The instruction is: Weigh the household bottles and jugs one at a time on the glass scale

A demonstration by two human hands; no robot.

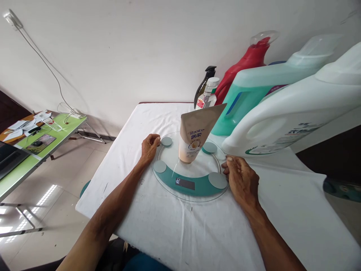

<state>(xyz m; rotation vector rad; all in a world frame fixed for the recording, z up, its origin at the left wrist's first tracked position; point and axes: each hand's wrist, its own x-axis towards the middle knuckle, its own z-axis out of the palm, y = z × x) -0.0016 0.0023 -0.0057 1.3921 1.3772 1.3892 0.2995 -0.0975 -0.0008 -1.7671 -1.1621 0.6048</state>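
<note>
A round glass bathroom scale [186, 190] with a green band, grey pads and a small dark display lies on the white-covered table. Standing cap-down on its glass is a beige Rejoice tube [194, 131]. My left hand [150, 147] is closed at the scale's left rim, thumb and fingers pinched on the glass edge. At the right rim, my right hand [241, 178] pinches the edge between thumb and curled fingers. Neither hand touches the tube. The undersides of the fingers are partly hidden.
Behind the scale stand a dark pump bottle [200, 88], a clear white-capped bottle [208, 94] and a red bottle [239, 67]. Large green [251, 90] and white [282, 113] jugs crowd the right. A green desk [62, 126] with papers and a laptop stands left.
</note>
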